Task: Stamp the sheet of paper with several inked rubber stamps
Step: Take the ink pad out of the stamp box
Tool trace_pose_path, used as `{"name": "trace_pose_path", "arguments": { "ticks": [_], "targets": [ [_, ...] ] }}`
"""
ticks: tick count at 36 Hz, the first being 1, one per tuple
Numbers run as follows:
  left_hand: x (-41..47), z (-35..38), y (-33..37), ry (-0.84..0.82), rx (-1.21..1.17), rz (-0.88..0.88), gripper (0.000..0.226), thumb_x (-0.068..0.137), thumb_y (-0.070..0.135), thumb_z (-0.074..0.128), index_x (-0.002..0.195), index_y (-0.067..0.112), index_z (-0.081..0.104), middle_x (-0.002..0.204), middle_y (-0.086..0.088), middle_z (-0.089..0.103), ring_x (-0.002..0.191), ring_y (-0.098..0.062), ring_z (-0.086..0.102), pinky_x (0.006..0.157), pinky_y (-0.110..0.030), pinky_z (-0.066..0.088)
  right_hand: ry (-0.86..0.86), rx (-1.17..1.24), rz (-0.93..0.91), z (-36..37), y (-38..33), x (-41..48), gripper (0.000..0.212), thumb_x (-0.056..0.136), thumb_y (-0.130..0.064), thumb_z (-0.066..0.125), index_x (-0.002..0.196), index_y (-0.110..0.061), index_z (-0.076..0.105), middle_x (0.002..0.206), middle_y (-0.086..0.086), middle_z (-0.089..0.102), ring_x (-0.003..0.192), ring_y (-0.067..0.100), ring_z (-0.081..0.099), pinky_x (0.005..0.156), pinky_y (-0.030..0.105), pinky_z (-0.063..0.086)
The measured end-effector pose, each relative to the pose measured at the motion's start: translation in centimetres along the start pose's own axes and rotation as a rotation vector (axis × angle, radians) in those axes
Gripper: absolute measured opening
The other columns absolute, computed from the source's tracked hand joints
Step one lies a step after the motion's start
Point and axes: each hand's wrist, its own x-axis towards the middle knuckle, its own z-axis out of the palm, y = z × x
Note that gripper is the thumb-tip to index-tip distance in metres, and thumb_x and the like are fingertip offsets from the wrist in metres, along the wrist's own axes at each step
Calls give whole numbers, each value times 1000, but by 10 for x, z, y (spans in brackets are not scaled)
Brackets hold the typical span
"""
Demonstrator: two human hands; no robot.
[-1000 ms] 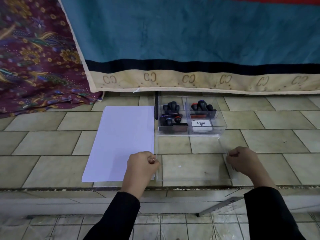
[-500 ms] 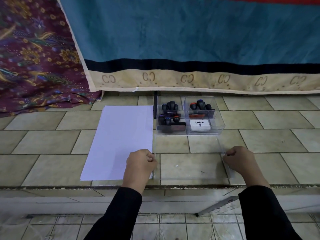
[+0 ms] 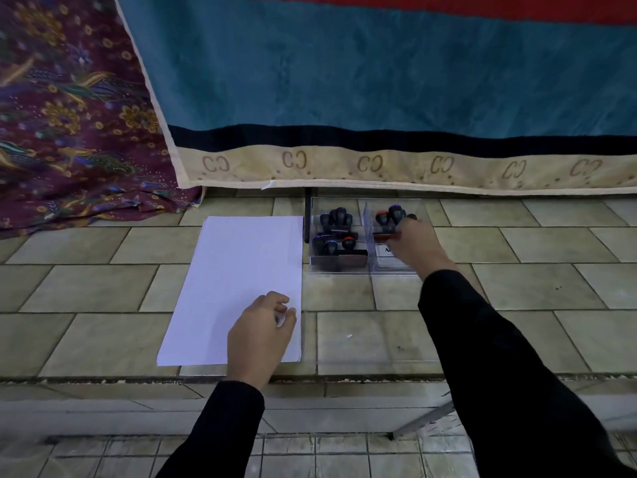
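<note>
The right hand (image 3: 412, 244) is reaching into the box (image 3: 365, 236), fingers closing around a stamp (image 3: 386, 232); whether it is gripped firmly I cannot tell. The left hand (image 3: 260, 331) is resting half-curled, empty, on the blank paper (image 3: 238, 270). Lifting the stamp straight up is wiser, avoiding its neighbours.

We see a blank white sheet of paper (image 3: 238, 284) lying flat on the tiled floor. Just right of it, black-handled rubber stamps (image 3: 336, 232) stand upright in a clear plastic box (image 3: 339, 267).

Repeated "CC" marks along the cloth's beige border (image 3: 379, 170)
</note>
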Motion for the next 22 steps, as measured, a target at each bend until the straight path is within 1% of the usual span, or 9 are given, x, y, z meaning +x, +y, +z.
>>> {"name": "trace_pose_path", "arguments": {
  "ticks": [4,7,10,12,14,18,20,21,22],
  "targets": [
    [0,1,-2,0,-8,2,16,91,34,59,106,28,64,87,19,57,76,0,56,63,-18,43,-164,-18,74,14,-1,11,27,86,-17,58,109,-2,59,108,18,63,104,33,58,75,28,42],
    [1,1,-4,-22,-36,-7,16,92,33,59,106,28,64,89,19,58,76,3,55,61,-13,39,-192,-26,90,17,1,15,27,85,-18,58,106,-1,60,105,18,63,103,33,59,74,28,40],
    [3,1,-6,-48,-61,-24,16,92,33,59,106,28,64,92,18,61,78,3,56,63,-14,40,-223,-59,82,14,3,17,25,85,-18,59,102,0,58,101,17,61,103,33,59,72,29,39],
    [4,1,-6,-59,-67,-32,16,92,33,59,106,28,63,93,17,61,79,3,57,64,-16,43,-254,-72,67,11,4,18,20,83,-21,61,91,-4,55,92,15,57,100,33,59,70,28,39],
    [6,1,-7,-66,-69,-38,16,92,33,58,107,28,63,94,17,61,81,2,57,66,-18,44,-276,-82,55,8,6,19,23,81,-25,64,84,-6,51,85,12,54,94,31,58,68,28,38],
    [7,2,-7,-68,-56,-32,17,92,33,59,108,28,63,95,16,61,82,0,58,65,-18,44,-257,-26,15,3,14,19,22,76,-27,72,74,-8,62,72,8,54,78,25,54,64,24,38],
    [6,2,-7,-74,-58,-32,18,92,33,58,109,28,63,96,16,62,84,-1,59,69,-22,47,-258,30,-19,-3,16,18,20,75,-22,73,65,-10,62,65,5,51,71,22,51,55,24,35],
    [7,2,-7,-78,-62,-33,18,92,33,58,109,29,63,97,16,62,85,-1,59,70,-23,47,-252,68,-36,-5,18,18,19,75,-19,74,64,-9,62,65,5,51,71,21,49,54,25,35],
    [7,1,-7,-82,-69,-34,18,92,33,58,110,29,63,97,16,62,85,-1,58,70,-23,46,-233,96,-60,-8,19,18,15,75,-16,75,70,-5,66,70,7,53,74,20,50,58,27,37]
  ]
}}
